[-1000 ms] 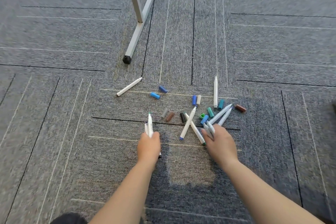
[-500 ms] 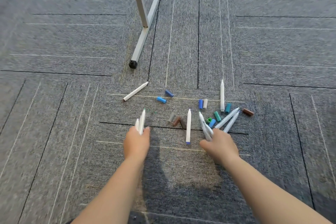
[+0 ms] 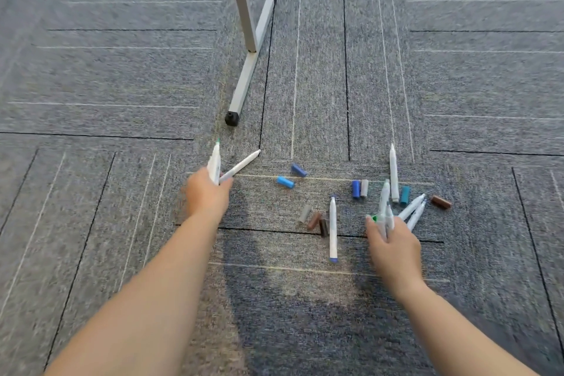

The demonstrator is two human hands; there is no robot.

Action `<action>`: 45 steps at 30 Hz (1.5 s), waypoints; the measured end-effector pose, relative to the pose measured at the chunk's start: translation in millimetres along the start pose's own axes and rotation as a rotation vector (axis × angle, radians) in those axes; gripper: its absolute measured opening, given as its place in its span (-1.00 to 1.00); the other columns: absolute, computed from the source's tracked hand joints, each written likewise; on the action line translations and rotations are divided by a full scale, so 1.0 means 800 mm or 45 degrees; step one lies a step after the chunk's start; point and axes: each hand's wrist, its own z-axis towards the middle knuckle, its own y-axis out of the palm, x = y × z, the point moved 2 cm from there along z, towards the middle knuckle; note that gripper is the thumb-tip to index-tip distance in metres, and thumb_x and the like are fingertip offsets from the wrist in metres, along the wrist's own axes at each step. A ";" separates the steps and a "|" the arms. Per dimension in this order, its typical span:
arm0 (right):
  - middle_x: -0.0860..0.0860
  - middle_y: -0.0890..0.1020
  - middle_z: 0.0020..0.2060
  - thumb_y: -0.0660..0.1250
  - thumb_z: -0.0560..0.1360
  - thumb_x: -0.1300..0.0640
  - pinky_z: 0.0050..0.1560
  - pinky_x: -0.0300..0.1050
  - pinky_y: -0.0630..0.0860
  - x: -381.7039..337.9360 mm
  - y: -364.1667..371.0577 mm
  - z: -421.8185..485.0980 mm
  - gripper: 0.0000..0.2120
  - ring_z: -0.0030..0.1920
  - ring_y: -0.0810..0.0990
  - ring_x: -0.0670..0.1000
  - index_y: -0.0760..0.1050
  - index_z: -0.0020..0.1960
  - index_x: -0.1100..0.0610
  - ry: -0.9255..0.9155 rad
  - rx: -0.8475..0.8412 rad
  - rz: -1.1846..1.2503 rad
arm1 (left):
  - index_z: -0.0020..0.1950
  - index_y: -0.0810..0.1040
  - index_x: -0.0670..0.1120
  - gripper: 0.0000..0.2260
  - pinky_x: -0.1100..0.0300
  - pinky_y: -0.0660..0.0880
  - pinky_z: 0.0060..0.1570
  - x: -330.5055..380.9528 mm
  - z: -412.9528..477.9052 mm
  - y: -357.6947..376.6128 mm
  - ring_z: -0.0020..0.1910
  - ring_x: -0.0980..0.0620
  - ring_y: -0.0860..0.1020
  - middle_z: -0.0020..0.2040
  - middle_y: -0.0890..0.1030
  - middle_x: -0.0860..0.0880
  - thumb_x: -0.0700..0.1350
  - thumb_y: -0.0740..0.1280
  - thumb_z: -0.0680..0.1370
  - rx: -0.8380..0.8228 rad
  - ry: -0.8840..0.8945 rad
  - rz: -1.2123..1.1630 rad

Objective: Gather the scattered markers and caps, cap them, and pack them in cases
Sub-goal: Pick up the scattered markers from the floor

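My left hand (image 3: 206,192) is curled round a green-tipped marker (image 3: 214,165), just beside a loose marker (image 3: 241,165) on the carpet (image 3: 122,76). My right hand (image 3: 393,247) clutches a bundle (image 3: 384,204) of uncapped markers over the pile. With both fists full, grabbing another could spill the bundle or smear bare tips on carpet and skin. Caps (image 3: 285,182) lie scattered between the hands. I cannot tell how many pens each fist holds: the fingers are hidden, the left hand is blurred, and no case shows.
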 end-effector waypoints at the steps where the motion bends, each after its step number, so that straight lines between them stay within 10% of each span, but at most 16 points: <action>1: 0.04 0.49 -0.38 0.26 0.57 0.01 -0.38 -0.12 0.29 -0.001 -0.001 0.001 -0.75 -0.36 0.42 0.01 0.38 -0.24 0.07 -0.016 0.004 0.010 | 0.11 0.52 -0.14 -0.71 0.04 0.50 -0.27 0.003 0.004 0.003 -0.16 -0.12 0.54 0.00 0.57 -0.13 0.00 0.41 0.50 -0.007 0.005 -0.023; 16: -0.01 0.56 -0.31 0.24 0.55 -0.14 -0.23 -0.03 0.37 -0.012 -0.038 0.026 -0.73 -0.26 0.51 0.05 0.43 -0.16 0.05 0.071 0.185 0.039 | 0.12 0.49 -0.16 -0.70 0.12 0.35 -0.28 0.021 -0.020 0.035 -0.19 -0.12 0.44 -0.09 0.53 -0.11 0.02 0.34 0.52 -0.210 0.108 0.447; 24: 0.22 0.62 -0.11 0.29 0.55 0.09 0.00 0.10 0.52 0.017 -0.061 0.051 -0.79 -0.06 0.59 0.24 0.50 -0.01 0.25 0.308 0.266 0.121 | 0.01 0.46 -0.18 -0.74 0.16 0.33 -0.36 0.029 -0.071 0.045 -0.23 -0.09 0.44 -0.15 0.53 -0.12 -0.02 0.37 0.47 -0.208 -0.023 0.121; 32: 0.14 0.56 -0.16 0.47 0.44 0.03 -0.33 -0.11 0.26 0.039 -0.071 0.052 -0.68 -0.17 0.47 0.13 0.50 -0.02 0.28 0.539 0.136 -0.109 | -0.04 0.50 -0.01 -0.81 0.18 0.47 -0.32 0.050 -0.153 0.091 -0.29 0.02 0.58 -0.25 0.65 0.00 0.03 0.41 0.45 -0.421 -0.104 -0.239; 45: 0.03 0.44 -0.35 0.42 0.43 0.08 -0.45 -0.15 0.19 0.041 -0.074 0.056 -0.72 -0.37 0.37 -0.02 0.35 -0.29 0.13 0.498 0.058 -0.328 | -0.01 0.45 0.01 -0.67 0.23 0.34 -0.36 0.094 -0.185 0.120 -0.21 0.00 0.54 -0.16 0.54 0.03 0.17 0.44 0.41 -0.395 -0.180 0.165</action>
